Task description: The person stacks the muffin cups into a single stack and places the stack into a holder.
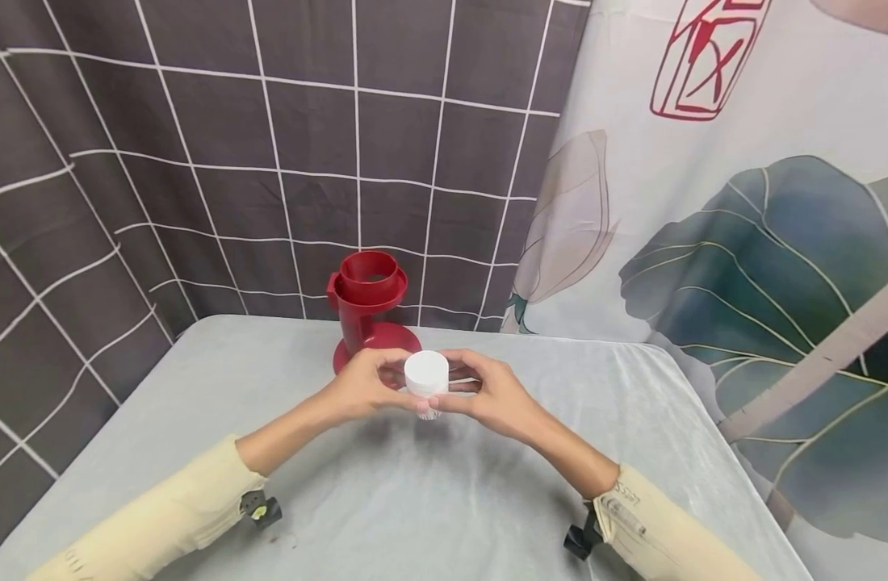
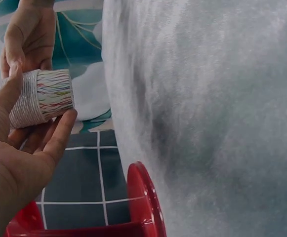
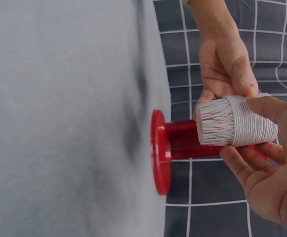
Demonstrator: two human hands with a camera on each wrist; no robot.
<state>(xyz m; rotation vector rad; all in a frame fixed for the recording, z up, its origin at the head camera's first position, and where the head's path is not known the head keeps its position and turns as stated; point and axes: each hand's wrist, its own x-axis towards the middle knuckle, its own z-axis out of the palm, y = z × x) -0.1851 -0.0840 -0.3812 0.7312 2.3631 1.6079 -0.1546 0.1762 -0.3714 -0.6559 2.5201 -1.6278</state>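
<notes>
Here a grey cloth-covered table (image 1: pixel 197 387) stands before a grid-patterned curtain (image 1: pixel 197 161) and a leaf-print hanging (image 1: pixel 742 242), with a red dispenser stand (image 1: pixel 366 311) upright at the table's far edge. Just in front of the stand, above the cloth, the left hand (image 1: pixel 364 383) and right hand (image 1: pixel 487 391) meet. Both curl fingers and thumb round a stack of paper cups (image 1: pixel 426 379), striped and nested, held between them.

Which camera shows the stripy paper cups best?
The right wrist view: the stack of paper cups lies side-on, squiggles and rims clear. The left wrist view shows it smaller, partly behind fingers. The head view shows mostly its white end.
</notes>
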